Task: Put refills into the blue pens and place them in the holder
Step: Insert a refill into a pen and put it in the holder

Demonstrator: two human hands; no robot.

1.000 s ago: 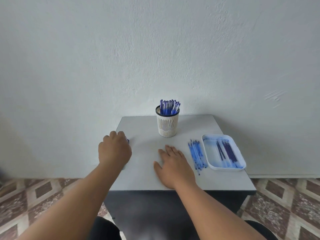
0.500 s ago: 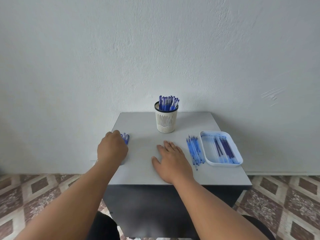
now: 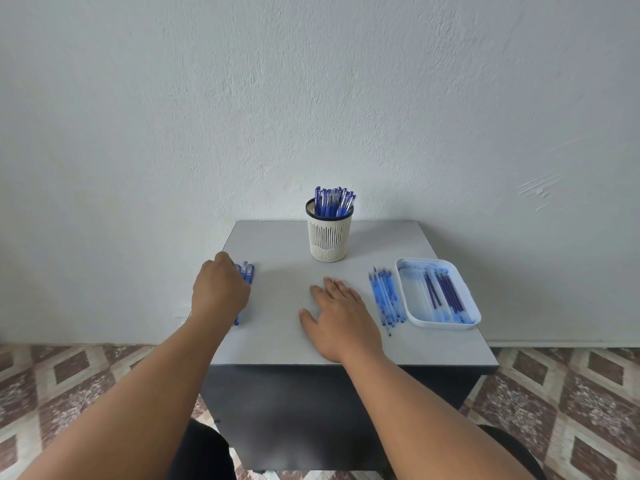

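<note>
Left hand [image 3: 220,292] curled over the blue pens [image 3: 246,273], now more exposed than before. Right hand [image 3: 341,318] stays flat, fingers straight, on the table [image 3: 280,244]. Whether the left actually grips a pen cannot be told.

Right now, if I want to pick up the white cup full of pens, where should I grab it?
Probably round its ribbed side wall, about midway up the holder, coming from the front with the right hand, which lies flat nearest it. It stands upright and round with open table around it, and pens stick out the top, so a grab from above would likely bump them.
</note>
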